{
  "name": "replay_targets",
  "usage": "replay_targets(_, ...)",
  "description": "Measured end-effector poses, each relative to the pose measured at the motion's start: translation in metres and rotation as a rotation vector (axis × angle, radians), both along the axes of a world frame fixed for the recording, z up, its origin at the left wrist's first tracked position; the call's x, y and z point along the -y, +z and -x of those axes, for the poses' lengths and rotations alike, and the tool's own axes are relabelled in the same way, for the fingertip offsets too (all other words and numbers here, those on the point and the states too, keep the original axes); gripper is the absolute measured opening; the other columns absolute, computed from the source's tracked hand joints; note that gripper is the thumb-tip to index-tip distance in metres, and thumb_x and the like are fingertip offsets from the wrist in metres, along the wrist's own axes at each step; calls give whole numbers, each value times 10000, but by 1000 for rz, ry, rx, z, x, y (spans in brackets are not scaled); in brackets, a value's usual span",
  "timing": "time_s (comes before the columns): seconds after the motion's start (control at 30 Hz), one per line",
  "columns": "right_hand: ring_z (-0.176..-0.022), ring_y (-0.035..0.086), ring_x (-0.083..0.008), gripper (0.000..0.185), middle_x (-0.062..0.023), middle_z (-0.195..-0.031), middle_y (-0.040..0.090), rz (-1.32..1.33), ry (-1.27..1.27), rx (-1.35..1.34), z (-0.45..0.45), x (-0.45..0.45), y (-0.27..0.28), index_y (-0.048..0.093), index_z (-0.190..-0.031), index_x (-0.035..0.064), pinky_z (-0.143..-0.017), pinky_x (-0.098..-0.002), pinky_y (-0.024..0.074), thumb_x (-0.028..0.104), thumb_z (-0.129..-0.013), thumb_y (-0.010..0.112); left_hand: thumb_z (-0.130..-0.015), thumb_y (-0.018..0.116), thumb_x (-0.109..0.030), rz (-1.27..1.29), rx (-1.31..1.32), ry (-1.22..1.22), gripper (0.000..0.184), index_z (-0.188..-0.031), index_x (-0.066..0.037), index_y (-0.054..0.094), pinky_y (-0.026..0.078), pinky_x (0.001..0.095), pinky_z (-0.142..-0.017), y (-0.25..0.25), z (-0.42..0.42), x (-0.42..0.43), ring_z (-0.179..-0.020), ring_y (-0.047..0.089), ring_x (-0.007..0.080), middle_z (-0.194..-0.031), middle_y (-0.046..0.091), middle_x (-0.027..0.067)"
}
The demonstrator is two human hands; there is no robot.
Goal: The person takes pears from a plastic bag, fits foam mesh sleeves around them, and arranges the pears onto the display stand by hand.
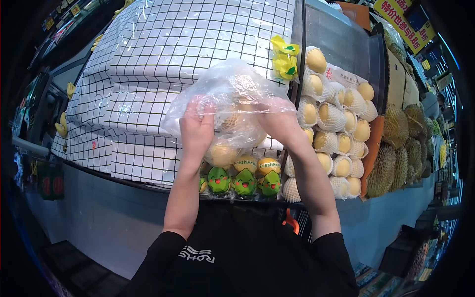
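Observation:
A clear plastic bag is spread between my two hands, with round yellow fruit in white foam nets showing blurrily through its film. My left hand pinches the bag's left side, fingers bent toward the camera's far side. On the right, my right hand reaches under the bag's film, which stretches across the back of it. Its fingertips are hidden by the film, so their grip does not show. Just below the bag sits a yellow melon-like fruit.
Packs with green smiling cartoon faces line the stand's front edge. Foam-netted yellow fruit are stacked at right, beside durians. Checked cloth covers the left slope. A yellow packet lies near the divider.

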State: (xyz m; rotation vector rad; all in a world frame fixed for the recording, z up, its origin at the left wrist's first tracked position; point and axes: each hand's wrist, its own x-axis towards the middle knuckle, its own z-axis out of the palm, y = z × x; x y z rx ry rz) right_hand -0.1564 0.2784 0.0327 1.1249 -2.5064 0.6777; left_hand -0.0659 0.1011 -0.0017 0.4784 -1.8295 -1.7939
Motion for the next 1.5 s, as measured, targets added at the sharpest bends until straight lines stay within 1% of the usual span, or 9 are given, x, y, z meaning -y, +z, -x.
replay_targets(0.17, -760, 640, -397, 140, -185, -801, 662, -203, -68, 41, 7, -16, 4, 688, -886, 73, -657, -478, 511, 170, -850, 594, -850, 584, -5, 605, -248, 92, 341, -1190, -7, 609, 466, 426, -953, -2, 5, 15, -1093, 597, 370, -1225, 620, 194)
replay_targets(0.23, -745, 653, -370, 153, -181, -782, 664, -407, -95, -70, 11, -24, 3, 690, -856, 57, -636, -471, 511, 171, -829, 591, -820, 627, -65, 1301, -197, 9, 375, -1194, -36, 622, 441, 441, -1003, 11, 3, 3, -1143, 565, 369, -1212, 627, 170)
replay_targets(0.37, -708, 681, -291, 124, -139, -759, 676, -579, -50, -142, 15, -36, 8, 704, -803, 100, -615, -435, 523, 121, -760, 590, -841, 608, -114, 1012, 106, -450, 331, -1165, -88, 672, 422, 475, -1032, 4, -2, -13, -1134, 575, 369, -1148, 664, 140)
replay_targets(0.77, -763, 644, -388, 189, -193, -836, 647, 83, 184, 67, -7, 14, -18, 634, -989, 29, -686, -480, 522, 62, -824, 549, -831, 629, -96, 986, 96, -158, 284, -1092, -156, 724, 524, 432, -720, -23, 13, 0, -790, 660, 368, -870, 689, 168)
replay_targets(0.87, -802, 646, -381, 236, -189, -846, 648, -187, 1, 3, -11, 10, -19, 642, -1039, 42, -701, -473, 522, 61, -819, 559, -840, 611, -108, 937, 310, -216, 370, -1187, -213, 681, 472, 444, -930, -20, 3, -1, -1124, 585, 348, -1180, 654, 120)
replay_targets(0.97, -835, 648, -363, 249, -177, -887, 653, -115, 19, -163, -12, -2, -17, 649, -1071, 51, -713, -466, 524, 129, -841, 594, -824, 619, -69, 977, 524, -327, 377, -1178, -181, 684, 465, 455, -940, -14, -1, -6, -1132, 574, 359, -1190, 647, 126)
replay_targets(1.03, -882, 649, -348, 362, -174, -947, 661, -231, -8, -51, -22, -10, -5, 614, -1166, 60, -765, -458, 524, 235, -851, 648, -810, 647, -60, 1068, -5, -303, 350, -1149, -138, 692, 450, 461, -975, -22, 1, -4, -1133, 568, 363, -1174, 649, 138)
replay_targets(1.13, -980, 627, -360, 529, -190, -1087, 644, -212, 22, 174, -33, -18, 17, 558, -1264, 64, -859, -472, 504, 339, -833, 696, -801, 691, -92, 1168, -133, -300, 332, -1133, -111, 691, 441, 454, -1000, -26, 0, -1, -1124, 575, 349, -1156, 655, 137)
replay_targets(1.5, -1055, 606, -377, 469, -184, -1129, 629, -193, 46, 25, -26, -6, -28, 611, -1237, 105, -874, -533, 477, 302, -813, 654, -849, 663, -163, 1155, 6, -341, 360, -1204, -102, 656, 363, 471, -1083, -24, 5, -9, -1230, 504, 356, -1248, 608, 139)
